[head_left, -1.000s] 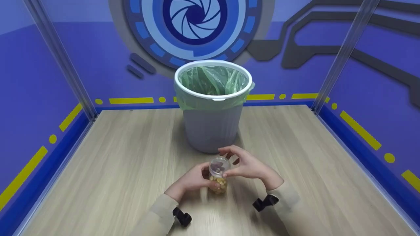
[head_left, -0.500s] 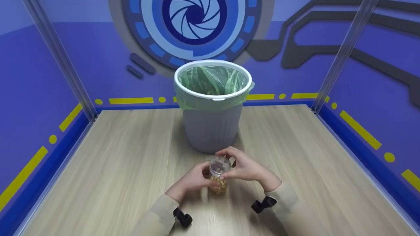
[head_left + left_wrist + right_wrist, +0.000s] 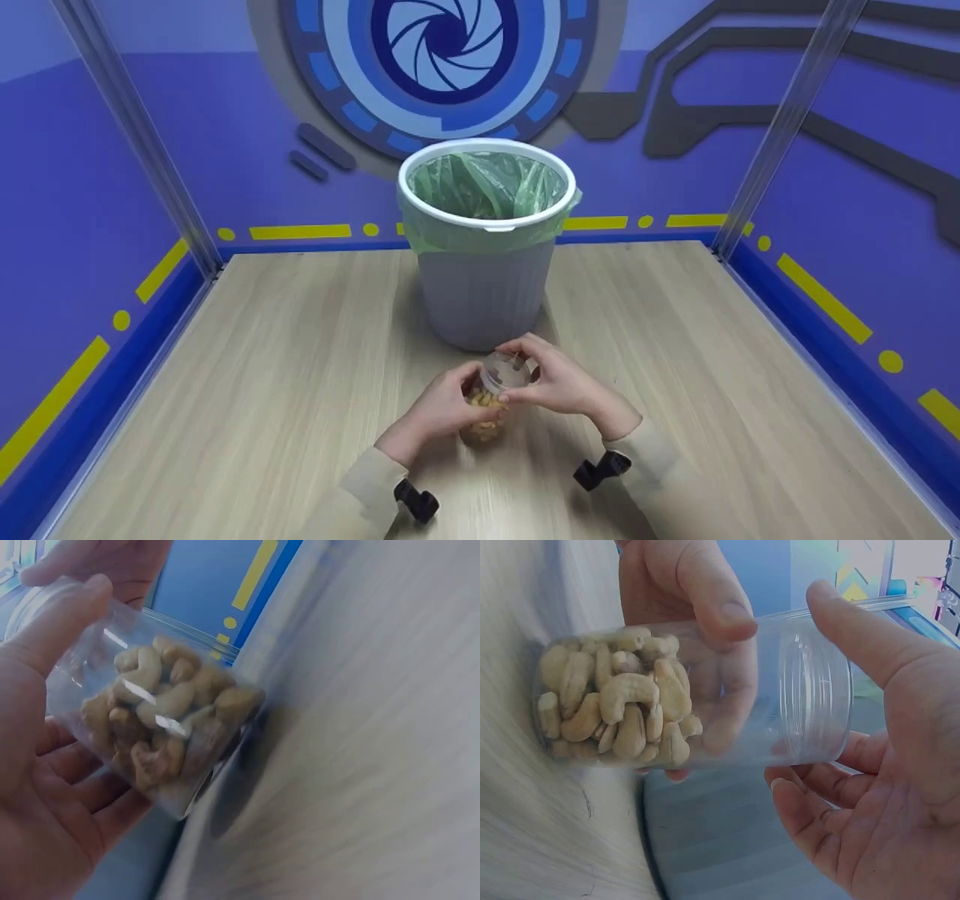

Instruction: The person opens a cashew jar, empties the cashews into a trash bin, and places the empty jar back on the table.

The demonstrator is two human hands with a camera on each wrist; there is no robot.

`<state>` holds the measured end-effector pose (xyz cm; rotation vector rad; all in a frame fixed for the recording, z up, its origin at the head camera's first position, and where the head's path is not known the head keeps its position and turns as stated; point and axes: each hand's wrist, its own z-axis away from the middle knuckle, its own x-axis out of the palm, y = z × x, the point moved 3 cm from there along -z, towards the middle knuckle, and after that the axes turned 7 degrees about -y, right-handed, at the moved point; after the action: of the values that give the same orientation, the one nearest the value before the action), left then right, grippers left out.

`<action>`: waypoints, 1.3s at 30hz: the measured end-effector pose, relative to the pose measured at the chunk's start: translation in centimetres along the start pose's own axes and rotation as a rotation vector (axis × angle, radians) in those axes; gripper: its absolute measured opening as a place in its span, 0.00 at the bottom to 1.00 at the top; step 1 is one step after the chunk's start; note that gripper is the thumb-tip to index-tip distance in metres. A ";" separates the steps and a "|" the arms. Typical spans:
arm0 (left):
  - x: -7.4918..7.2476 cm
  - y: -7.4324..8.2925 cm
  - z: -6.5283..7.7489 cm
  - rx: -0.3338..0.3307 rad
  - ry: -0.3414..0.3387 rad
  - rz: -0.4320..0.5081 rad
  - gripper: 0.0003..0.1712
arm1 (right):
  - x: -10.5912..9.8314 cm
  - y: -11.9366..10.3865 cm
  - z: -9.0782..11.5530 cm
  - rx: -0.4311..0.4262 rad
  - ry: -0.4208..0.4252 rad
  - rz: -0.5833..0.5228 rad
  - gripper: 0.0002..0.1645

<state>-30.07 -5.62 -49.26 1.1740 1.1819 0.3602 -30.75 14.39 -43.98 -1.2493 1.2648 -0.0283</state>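
Jar (image 3: 727, 701) (cashews (image 3: 626, 705) inside) before bin (image 3: 487, 292)

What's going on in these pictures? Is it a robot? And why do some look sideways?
No robot here, just a person! The big picture comes from a camera worn on the person's head, looking forward and down. The two small pictures come from cameras worn on the wrists, so they see things close up and look tipped over.

On the table stands a grey bin lined with a green bag. Nearer the person, the left grip, a bare hand, is curled round a clear jar. The right grip, the other bare hand, holds it near the top. Inside are nuts that look like cashews. The jar is tilted, and I can't tell whether its bottom touches the table.
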 end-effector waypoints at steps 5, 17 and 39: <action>-0.6 0.2 0.2 0.001 0.030 -0.008 0.35 | 0.0 0.1 -0.2 0.007 0.037 -0.013 0.34; -1.7 0.5 0.6 0.009 -0.011 -0.028 0.35 | 0.2 0.4 -0.3 -0.040 0.039 -0.066 0.33; -1.9 0.7 0.7 0.038 -0.154 0.012 0.32 | 0.2 0.4 -0.1 -0.202 -0.010 -0.048 0.31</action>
<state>-29.97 -7.13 -47.79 1.2203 1.0516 0.2528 -30.95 14.32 -44.36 -1.4516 1.2523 0.0727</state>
